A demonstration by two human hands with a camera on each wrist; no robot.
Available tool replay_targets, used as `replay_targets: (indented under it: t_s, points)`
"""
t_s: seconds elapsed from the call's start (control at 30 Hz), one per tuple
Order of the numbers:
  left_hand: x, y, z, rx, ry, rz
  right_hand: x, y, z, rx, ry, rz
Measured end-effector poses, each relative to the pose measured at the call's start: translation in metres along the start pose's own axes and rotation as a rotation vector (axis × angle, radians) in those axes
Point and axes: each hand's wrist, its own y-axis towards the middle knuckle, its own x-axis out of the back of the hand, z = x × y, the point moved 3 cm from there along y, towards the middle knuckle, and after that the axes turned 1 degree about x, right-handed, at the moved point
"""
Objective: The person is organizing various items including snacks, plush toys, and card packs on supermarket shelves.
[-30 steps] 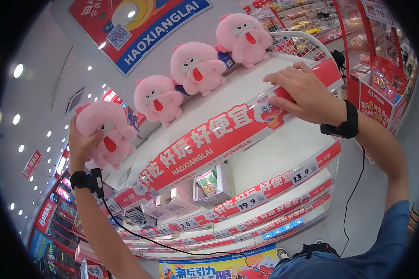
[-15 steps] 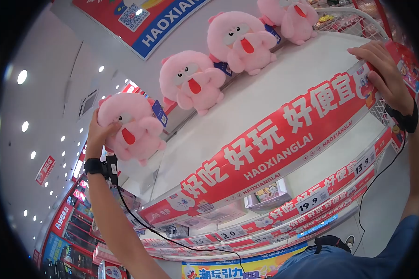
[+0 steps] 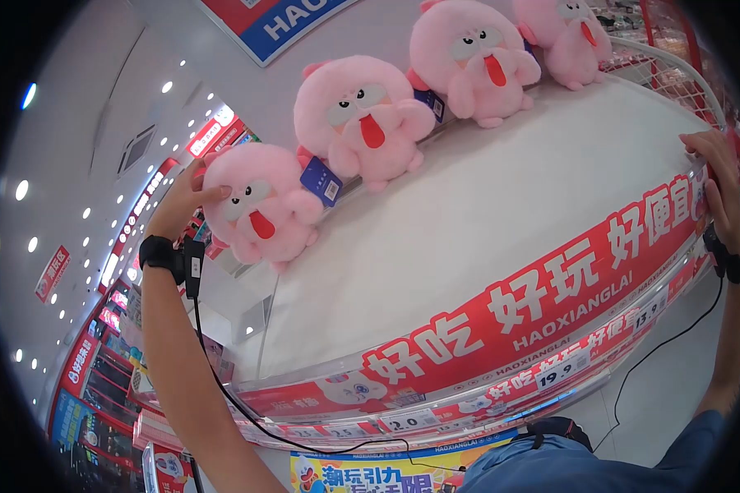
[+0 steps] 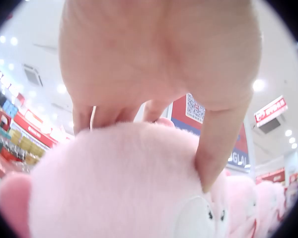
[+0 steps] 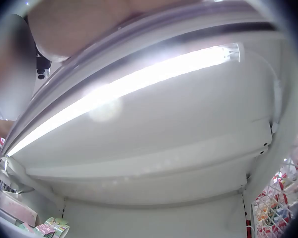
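My left hand grips the head of a pink plush toy with a red tongue, thumb on the front just above its eye. In the left wrist view the thumb presses into the fluffy head, while the other fingers reach behind it. This plush is at the left end of a row, its feet right at the white shelf top. Beside it sits a second plush with a blue tag between them. At the shelf's right front corner, my right hand rests on the edge with loosely bent fingers.
Two more plush toys continue the row to the right. A red sign strip runs along the front edge, with price-tagged tiers below. White wire mesh borders the right end. A black cable trails from the left wrist.
The held plush has come closer to the row and down to the shelf top. My right hand has stayed by the right front edge, sliding toward its corner. The head view has shifted.
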Motion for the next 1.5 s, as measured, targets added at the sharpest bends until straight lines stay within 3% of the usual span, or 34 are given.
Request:
replay_targets:
  t_s: [0.13,0.23,0.27,0.37,0.47,0.57,0.6,1.03,1.17,1.27,1.33,1.4,1.5]
  points:
    - [0.004,-0.001,-0.014,0.003,0.29,-0.017,-0.01,-0.01,-0.015,-0.023,-0.02,0.016]
    - [-0.003,0.008,-0.013,-0.175,0.459,0.038,-0.012,-0.01,-0.016,-0.018,0.018,0.018]
    - [-0.015,0.002,-0.028,-0.093,0.655,0.138,-0.013,-0.011,-0.016,-0.008,-0.002,0.016]
    - [-0.028,-0.004,-0.037,-0.081,0.673,0.062,-0.012,-0.011,-0.015,-0.006,-0.002,0.007]
    - [-0.032,-0.004,-0.046,0.032,0.777,0.012,-0.004,0.018,0.003,0.265,0.153,-0.223]
    - [-0.026,0.001,-0.046,0.11,0.92,0.026,-0.009,-0.008,-0.008,0.008,-0.046,0.002]
    - [-0.023,0.003,-0.043,0.135,0.964,0.036,-0.007,-0.009,-0.007,0.02,-0.064,-0.002]
    - [-0.019,0.021,-0.039,0.014,0.821,0.006,-0.016,-0.023,-0.021,0.063,-0.132,0.025]
    - [-0.025,0.02,-0.038,0.159,0.723,0.052,-0.018,-0.028,-0.025,0.009,-0.057,0.086]
    - [-0.035,0.013,-0.041,0.104,0.73,0.045,-0.016,-0.027,-0.024,-0.002,-0.062,0.128]
    - [-0.039,0.015,-0.046,0.062,0.74,0.055,-0.01,0.004,-0.003,0.21,0.083,-0.168]
    - [-0.039,0.019,-0.043,0.026,0.772,0.053,-0.008,0.018,0.004,0.323,0.169,-0.319]
    - [-0.036,0.022,-0.039,-0.011,0.739,-0.014,-0.008,0.017,0.006,0.32,0.191,-0.327]
